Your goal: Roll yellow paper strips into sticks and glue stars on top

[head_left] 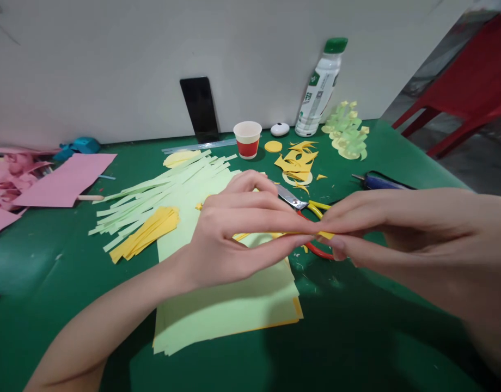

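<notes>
Between my two hands is a narrow yellow paper strip (326, 235), pinched at thumb and fingertips. My left hand (250, 228) grips it from the left, above a stack of light green paper sheets (226, 310). From the right, my right hand (381, 223) pinches its other end; most of the strip is hidden by fingers. Scissors (293, 198) with red and yellow handles lie behind the fingertips, partly covered. Left of my left hand are a fan of yellow paper strips (148, 234) and cut pale green strips (140, 196).
Toward the back stand a phone (200, 109), a red and white paper cup (248, 140) and a leaning bottle (321, 90). Yellow scraps (298, 163) and pale green paper flowers (347, 130) lie nearby. Pink paper (66, 179) is at left; a blue-handled tool (383, 181) is at right.
</notes>
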`<state>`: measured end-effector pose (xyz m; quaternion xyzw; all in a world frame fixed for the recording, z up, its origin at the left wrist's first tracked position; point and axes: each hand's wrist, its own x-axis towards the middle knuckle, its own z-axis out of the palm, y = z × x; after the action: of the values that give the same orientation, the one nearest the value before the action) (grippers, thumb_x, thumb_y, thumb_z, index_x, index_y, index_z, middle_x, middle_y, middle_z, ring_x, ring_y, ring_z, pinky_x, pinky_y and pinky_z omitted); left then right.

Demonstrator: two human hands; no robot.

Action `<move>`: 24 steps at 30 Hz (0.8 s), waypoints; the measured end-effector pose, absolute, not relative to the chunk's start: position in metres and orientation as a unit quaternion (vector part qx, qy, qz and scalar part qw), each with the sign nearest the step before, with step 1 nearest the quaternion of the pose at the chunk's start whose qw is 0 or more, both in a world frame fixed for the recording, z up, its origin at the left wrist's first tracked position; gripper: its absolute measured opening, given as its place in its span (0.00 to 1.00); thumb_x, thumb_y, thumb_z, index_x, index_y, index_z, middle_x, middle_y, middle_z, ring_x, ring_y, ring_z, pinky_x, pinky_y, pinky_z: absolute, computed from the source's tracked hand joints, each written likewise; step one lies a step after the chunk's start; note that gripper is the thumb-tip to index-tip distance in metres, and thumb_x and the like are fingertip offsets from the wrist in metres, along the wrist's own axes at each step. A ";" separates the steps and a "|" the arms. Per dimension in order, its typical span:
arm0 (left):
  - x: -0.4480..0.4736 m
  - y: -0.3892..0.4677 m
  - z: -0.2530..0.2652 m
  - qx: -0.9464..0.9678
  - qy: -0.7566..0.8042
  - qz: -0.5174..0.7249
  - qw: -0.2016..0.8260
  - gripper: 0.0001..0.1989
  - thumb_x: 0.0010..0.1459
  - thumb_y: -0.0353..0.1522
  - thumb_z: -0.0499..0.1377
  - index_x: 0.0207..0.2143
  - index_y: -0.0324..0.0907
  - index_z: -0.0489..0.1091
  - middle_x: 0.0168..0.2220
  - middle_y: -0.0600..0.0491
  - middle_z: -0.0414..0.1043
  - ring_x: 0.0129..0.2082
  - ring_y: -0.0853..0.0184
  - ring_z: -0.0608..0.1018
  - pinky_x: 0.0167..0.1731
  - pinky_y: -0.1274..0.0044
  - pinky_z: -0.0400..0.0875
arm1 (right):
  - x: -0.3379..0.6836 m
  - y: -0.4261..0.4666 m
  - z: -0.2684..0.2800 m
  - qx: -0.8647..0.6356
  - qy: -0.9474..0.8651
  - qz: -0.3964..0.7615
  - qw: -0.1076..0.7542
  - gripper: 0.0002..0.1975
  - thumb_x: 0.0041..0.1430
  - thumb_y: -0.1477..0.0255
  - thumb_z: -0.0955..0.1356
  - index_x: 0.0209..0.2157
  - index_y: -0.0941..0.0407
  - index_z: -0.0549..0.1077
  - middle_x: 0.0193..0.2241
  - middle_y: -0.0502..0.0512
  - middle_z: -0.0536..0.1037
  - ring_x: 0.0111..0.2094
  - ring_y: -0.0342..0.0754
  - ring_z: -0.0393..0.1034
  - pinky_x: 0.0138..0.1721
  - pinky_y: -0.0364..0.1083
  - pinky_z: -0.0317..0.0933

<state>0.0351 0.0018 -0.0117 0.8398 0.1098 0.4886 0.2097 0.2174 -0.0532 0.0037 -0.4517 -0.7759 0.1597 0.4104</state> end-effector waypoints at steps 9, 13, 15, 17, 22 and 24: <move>0.036 -0.002 -0.012 0.844 0.119 0.475 0.218 0.04 0.49 0.22 0.62 0.27 0.38 0.73 0.23 0.52 0.76 0.25 0.70 0.68 0.36 0.71 0.67 | 0.214 -0.051 0.010 -0.431 -0.823 0.152 0.338 0.07 0.50 0.80 0.67 0.23 0.55 0.71 0.16 0.38 0.71 0.16 0.30 0.61 0.16 0.30 0.54; 0.037 -0.004 -0.011 0.835 0.149 0.477 0.229 0.03 0.49 0.23 0.62 0.26 0.38 0.73 0.20 0.53 0.73 0.24 0.70 0.66 0.34 0.71 0.66 | 0.213 -0.056 0.009 -0.417 -0.850 0.050 0.319 0.08 0.56 0.79 0.64 0.28 0.56 0.73 0.18 0.41 0.72 0.17 0.31 0.62 0.20 0.32 0.56; 0.038 -0.006 -0.010 0.826 0.160 0.482 0.245 0.04 0.48 0.23 0.63 0.26 0.39 0.74 0.19 0.53 0.73 0.24 0.70 0.66 0.34 0.71 0.66 | 0.213 -0.060 0.007 -0.428 -0.853 -0.008 0.297 0.12 0.60 0.75 0.61 0.27 0.55 0.73 0.21 0.43 0.74 0.20 0.33 0.65 0.21 0.34 0.58; 0.038 -0.007 -0.009 0.821 0.170 0.481 0.257 0.04 0.47 0.22 0.63 0.25 0.38 0.74 0.19 0.54 0.73 0.24 0.71 0.66 0.34 0.71 0.66 | 0.213 -0.063 0.004 -0.436 -0.853 -0.060 0.281 0.14 0.62 0.73 0.59 0.27 0.54 0.73 0.23 0.44 0.76 0.23 0.34 0.68 0.24 0.34 0.59; 0.039 -0.009 -0.007 0.817 0.182 0.478 0.266 0.04 0.47 0.22 0.63 0.25 0.37 0.74 0.19 0.53 0.72 0.23 0.71 0.66 0.34 0.71 0.65 | 0.212 -0.063 0.004 -0.432 -0.853 -0.110 0.271 0.14 0.63 0.72 0.58 0.30 0.54 0.73 0.25 0.42 0.77 0.25 0.33 0.70 0.23 0.34 0.60; 0.039 -0.009 -0.007 0.815 0.187 0.476 0.274 0.04 0.46 0.22 0.64 0.25 0.37 0.74 0.19 0.53 0.72 0.24 0.71 0.66 0.34 0.71 0.65 | 0.211 -0.062 0.006 -0.441 -0.850 -0.111 0.267 0.14 0.63 0.72 0.58 0.30 0.53 0.73 0.26 0.41 0.77 0.25 0.33 0.70 0.22 0.36 0.59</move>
<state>0.0390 -0.0093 -0.0069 0.8146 0.1865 0.4760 0.2739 0.2106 -0.0617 0.0060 -0.4409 -0.8497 -0.1106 0.2672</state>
